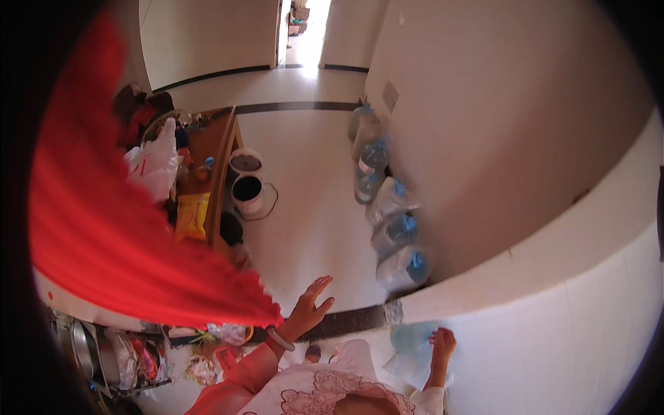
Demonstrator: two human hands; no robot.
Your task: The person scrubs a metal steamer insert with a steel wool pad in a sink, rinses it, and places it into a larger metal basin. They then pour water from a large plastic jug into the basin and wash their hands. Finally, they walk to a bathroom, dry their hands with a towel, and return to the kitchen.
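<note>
My left hand [311, 307], with a pale bangle at the wrist, reaches forward over the doorway threshold [353, 321]. Its fingers are apart and hold nothing. The red curtain [155, 249] sweeps across the left side, its lower corner against my left wrist. Low on the right, my right hand [443, 343] is curled at the side of a translucent blue plastic water jug [411, 340] and appears to grip it; the exact hold is hidden. Beyond the threshold, several large plastic water jugs [402, 270] with blue caps or handles line the right wall.
A wooden table [199, 148] on the left carries a white plastic bag [158, 166] and a yellow packet [193, 215]. White buckets [248, 194] stand beside it. A rack [106, 358] with metal pans is at lower left. A bright doorway [306, 36] lies ahead.
</note>
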